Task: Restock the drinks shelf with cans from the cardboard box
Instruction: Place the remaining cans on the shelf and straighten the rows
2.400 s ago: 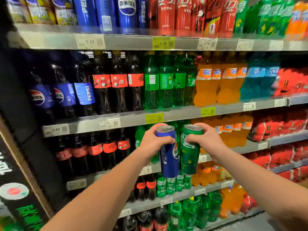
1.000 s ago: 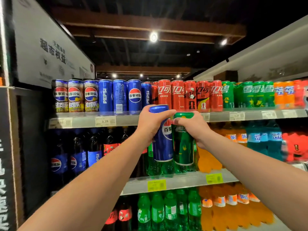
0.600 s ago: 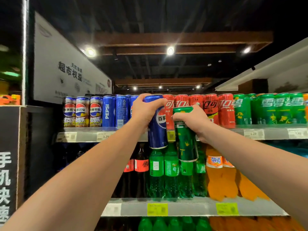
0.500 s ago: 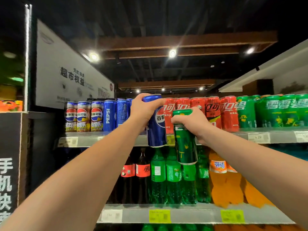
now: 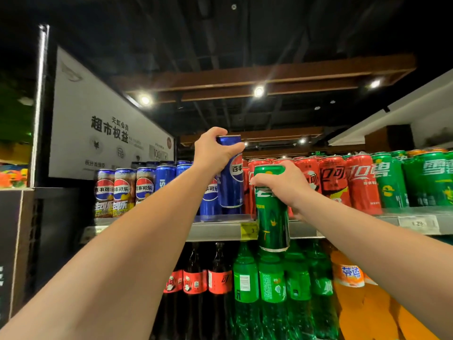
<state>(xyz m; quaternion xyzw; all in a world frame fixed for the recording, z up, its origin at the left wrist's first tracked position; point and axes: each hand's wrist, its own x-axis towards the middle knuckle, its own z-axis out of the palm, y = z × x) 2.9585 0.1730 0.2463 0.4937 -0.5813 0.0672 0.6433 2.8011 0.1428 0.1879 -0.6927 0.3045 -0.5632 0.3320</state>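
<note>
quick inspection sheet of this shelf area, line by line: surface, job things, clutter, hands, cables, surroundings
surface: top shelf, grey front edge with a price tag, rows of cans standing on it
job's things: blue can held upright by the blue row, base looks just off the shelf; green can lower, in front of the shelf edge; cardboard box not in view
clutter: nothing seen
hands: left hand grips the blue can near its top; right hand grips the green can near its top
cables: nothing seen
surroundings: red cans to the right on the shelf, green bottles on the shelf below, white sign at left, ceiling lights
</note>
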